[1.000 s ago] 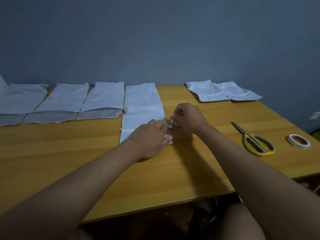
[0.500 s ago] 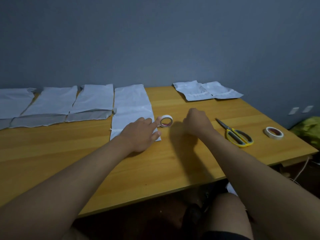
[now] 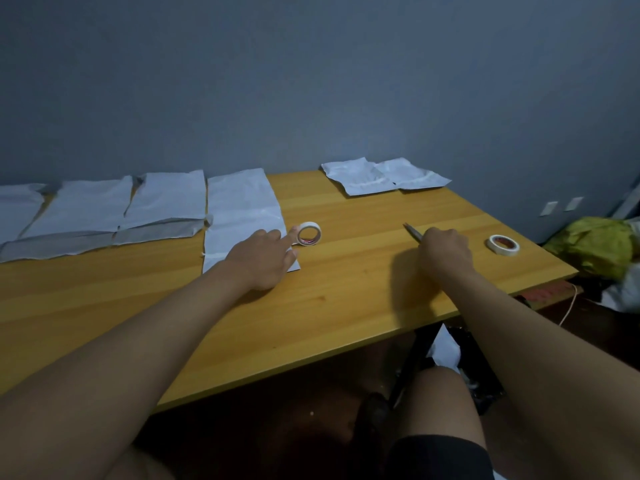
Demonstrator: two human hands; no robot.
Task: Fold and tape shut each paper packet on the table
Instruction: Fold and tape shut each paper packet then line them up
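Head view: L hand (image 3: 265, 259) rests on the near end of the packet (image 3: 242, 209), forefinger out straight & touching the upright tape roll (image 3: 309, 233) just right of it. R hand (image 3: 445, 247) is curled over the scissors (image 3: 412, 232), only blade tips showing; can't tell if it grips them. 2nd roll (image 3: 504, 244) lies flat further right. More packets (image 3: 104, 209) along wall on table (image 3: 346, 299).
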